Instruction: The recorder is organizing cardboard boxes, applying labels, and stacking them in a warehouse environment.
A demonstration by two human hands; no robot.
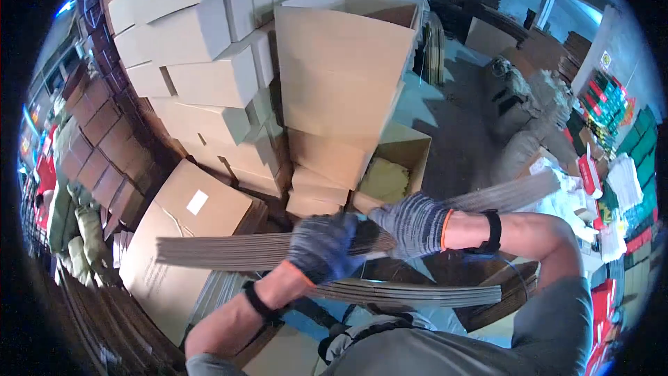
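Both of my hands wear grey knit gloves with orange cuffs. A bundle of flattened cardboard boxes (pixel 223 252) lies across in front of me, seen mostly edge-on. My left hand (pixel 323 247) is closed on the bundle near its middle. Just right of it, my right hand (pixel 417 226) is closed on the same bundle, whose blurred right end (pixel 511 190) reaches past my wrist. My gloves hide the middle of the bundle. Closer to my body, below the hands, is a second stack of flat cardboard (pixel 417 294).
Cardboard boxes (pixel 188 35) are piled high at the far left. A tall open carton (pixel 341 63) stands ahead, with a smaller open box (pixel 410 157) beside its base. Flat cardboard with a white label (pixel 197 200) lies at left. Sacks (pixel 518 150) and packages (pixel 605 115) crowd the right.
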